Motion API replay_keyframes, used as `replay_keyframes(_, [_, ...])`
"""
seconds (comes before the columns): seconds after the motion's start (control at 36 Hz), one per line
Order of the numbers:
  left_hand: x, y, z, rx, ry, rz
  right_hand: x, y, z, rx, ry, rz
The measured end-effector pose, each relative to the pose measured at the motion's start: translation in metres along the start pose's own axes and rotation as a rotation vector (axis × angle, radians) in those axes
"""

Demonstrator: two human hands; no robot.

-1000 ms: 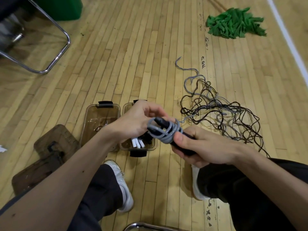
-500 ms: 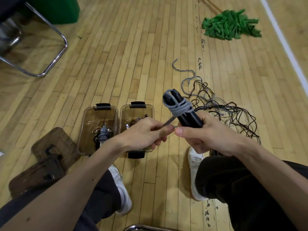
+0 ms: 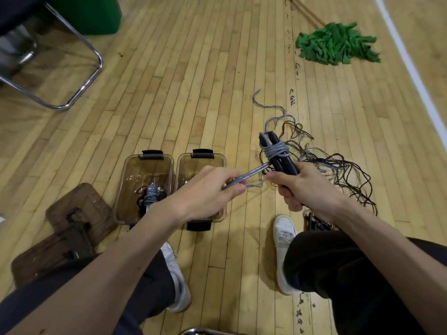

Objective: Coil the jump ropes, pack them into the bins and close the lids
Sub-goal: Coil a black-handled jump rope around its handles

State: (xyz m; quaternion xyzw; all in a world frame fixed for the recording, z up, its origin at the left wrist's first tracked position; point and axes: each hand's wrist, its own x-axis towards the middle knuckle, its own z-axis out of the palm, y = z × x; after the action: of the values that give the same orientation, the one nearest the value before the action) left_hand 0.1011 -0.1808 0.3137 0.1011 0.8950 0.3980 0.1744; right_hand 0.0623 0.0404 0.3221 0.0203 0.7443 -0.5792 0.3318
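My right hand (image 3: 306, 187) grips the black handles (image 3: 280, 157); my left hand (image 3: 208, 189) pinches the grey cord (image 3: 251, 174) beside them. I should keep it taut, laying each wrap snug.

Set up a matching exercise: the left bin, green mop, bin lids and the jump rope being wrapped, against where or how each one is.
Things:
1. left bin
2. green mop
3. bin lids
4. jump rope being wrapped

States:
A. held in the right hand
B. lying on the floor, left of the left bin
C. holds a coiled rope
D. far off, beside the white line

Pairs: 1-C, 2-D, 3-B, 4-A.
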Motion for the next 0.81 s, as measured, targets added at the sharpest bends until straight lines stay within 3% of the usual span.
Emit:
replay_keyframes(0.28, [-0.008, 0.005, -0.005, 0.384, 0.106, 0.213, 0.005, 0.004, 0.008, -0.088, 0.001, 0.054])
replay_keyframes(0.44, [-0.012, 0.008, -0.009, 0.576, 0.202, 0.441, 0.005, 0.007, 0.01, -0.181, -0.108, 0.099])
replay_keyframes(0.64, [-0.011, 0.008, -0.009, 0.602, 0.232, 0.535, -0.003, 0.007, 0.016, -0.293, -0.369, 0.231])
replay_keyframes(0.81, [-0.003, 0.007, -0.006, 0.539, 0.234, 0.597, -0.007, 0.006, 0.02, -0.413, -0.461, 0.273])
